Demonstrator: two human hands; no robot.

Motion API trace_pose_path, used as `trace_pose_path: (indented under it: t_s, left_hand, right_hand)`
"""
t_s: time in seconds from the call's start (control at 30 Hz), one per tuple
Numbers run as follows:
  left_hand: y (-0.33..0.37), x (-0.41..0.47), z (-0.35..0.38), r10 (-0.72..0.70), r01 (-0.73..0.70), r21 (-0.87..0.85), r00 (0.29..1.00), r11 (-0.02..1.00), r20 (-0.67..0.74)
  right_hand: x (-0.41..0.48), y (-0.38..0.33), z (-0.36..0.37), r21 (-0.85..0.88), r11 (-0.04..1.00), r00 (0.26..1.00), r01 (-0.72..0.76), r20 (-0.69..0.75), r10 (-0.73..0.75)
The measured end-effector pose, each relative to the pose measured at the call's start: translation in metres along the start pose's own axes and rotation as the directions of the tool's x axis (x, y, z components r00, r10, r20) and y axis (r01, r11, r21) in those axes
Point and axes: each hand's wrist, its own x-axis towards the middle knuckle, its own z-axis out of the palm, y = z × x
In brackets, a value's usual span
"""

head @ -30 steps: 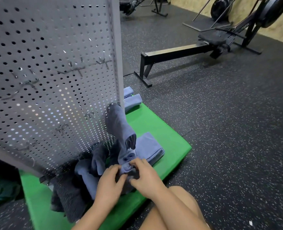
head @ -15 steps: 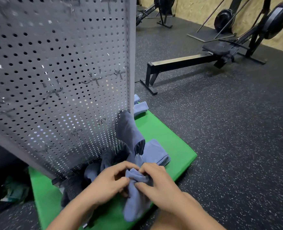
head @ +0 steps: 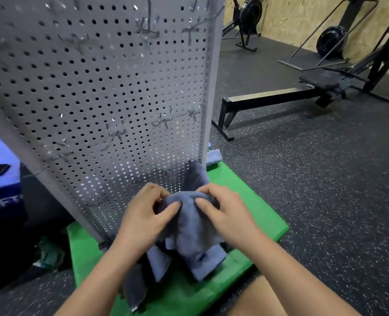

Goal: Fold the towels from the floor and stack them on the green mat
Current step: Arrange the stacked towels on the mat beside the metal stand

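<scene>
Your left hand (head: 143, 215) and right hand (head: 225, 210) each pinched the top edge of the grey-blue towel (head: 189, 229), thumbs in front. It was lifted over the green mat (head: 259, 215), its lower end hanging into the crumpled pile (head: 139, 283) by the mat's near edge.

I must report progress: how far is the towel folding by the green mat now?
Done: one light-blue cloth towel looks folded at the far end of the green foam mat. In hand: left hand and right hand pinch the top edge of a grey-blue towel. Left: crumpled dark grey towels beneath them.
</scene>
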Motion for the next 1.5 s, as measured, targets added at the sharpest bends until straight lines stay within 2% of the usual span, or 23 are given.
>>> trace_pose_path:
  t_s: [0.1,0.2,0.3,0.43,0.57,0.63,0.7,0.8,0.87,0.97,1.1,1.27,1.37,1.43,1.5]
  left_hand:
    - [0.002,0.012,-0.002,-0.149,0.154,0.042,0.985,0.987,-0.089]
    - [-0.005,0.028,-0.004,-0.214,0.225,0.107,0.971,0.968,-0.105]
    - [-0.011,0.047,-0.002,-0.223,0.244,0.202,0.967,0.948,-0.123]
    - [-0.015,0.071,0.008,-0.227,0.259,0.349,0.965,0.9,-0.131]
    - [-0.029,0.088,0.012,-0.28,0.259,0.415,0.96,0.872,-0.012]
    - [-0.034,0.089,0.012,-0.303,0.267,0.429,0.953,0.863,0.017]
    - [-0.036,0.087,0.013,-0.294,0.26,0.426,0.956,0.866,0.013]
    - [-0.038,0.084,0.013,-0.216,0.212,0.398,0.976,0.892,-0.035]
    - [-0.042,0.082,0.012,-0.153,0.155,0.368,0.988,0.917,-0.035]
    - [-0.045,0.071,0.006,-0.132,0.128,0.291,0.991,0.948,-0.007]
    - [-0.041,0.051,-0.001,-0.087,0.089,0.189,0.996,0.978,-0.023]
    - [-0.034,0.001,0.011,0.009,0.008,0.116,0.989,0.993,-0.148]
    - [-0.031,-0.043,0.031,0.14,-0.108,0.175,0.974,0.979,-0.178]
    - [-0.042,-0.067,0.052,0.162,-0.139,0.19,0.981,0.972,-0.107]
    - [-0.063,-0.086,0.079,0.087,-0.093,0.188,0.995,0.978,0.04]
  right_hand:
    - [0.026,-0.012,0.01,-0.145,0.989,0.998,0.0,-0.059,-0.008]
    - [0.051,-0.02,0.019,-0.243,0.969,0.999,-0.045,-0.027,0.04]
    - [0.072,-0.024,0.029,-0.397,0.915,0.997,-0.068,-0.054,0.05]
    - [0.091,-0.024,0.043,-0.639,0.762,0.991,-0.101,-0.135,0.018]
    - [0.098,-0.032,0.044,-0.739,0.672,0.998,-0.053,-0.056,0.017]
    - [0.098,-0.033,0.049,-0.726,0.685,0.998,-0.062,-0.033,0.055]
    - [0.096,-0.032,0.053,-0.658,0.742,0.991,-0.128,-0.053,0.124]
    - [0.085,-0.032,0.064,-0.533,0.829,0.983,-0.169,-0.028,0.182]
    - [0.077,-0.031,0.073,-0.471,0.867,0.979,-0.161,0.037,0.202]
    - [0.067,-0.023,0.079,-0.473,0.879,0.976,-0.061,0.154,0.151]
    - [0.049,-0.004,0.076,-0.511,0.847,0.968,0.149,0.251,-0.019]
    - [0.008,0.03,0.062,-0.443,0.883,0.984,0.154,0.147,-0.098]
    - [-0.026,0.051,0.048,-0.408,0.901,0.989,0.146,0.091,-0.119]
    - [-0.049,0.063,0.043,-0.383,0.913,0.99,0.14,0.057,-0.128]
    - [-0.071,0.078,0.044,-0.325,0.944,0.998,0.064,0.007,-0.066]
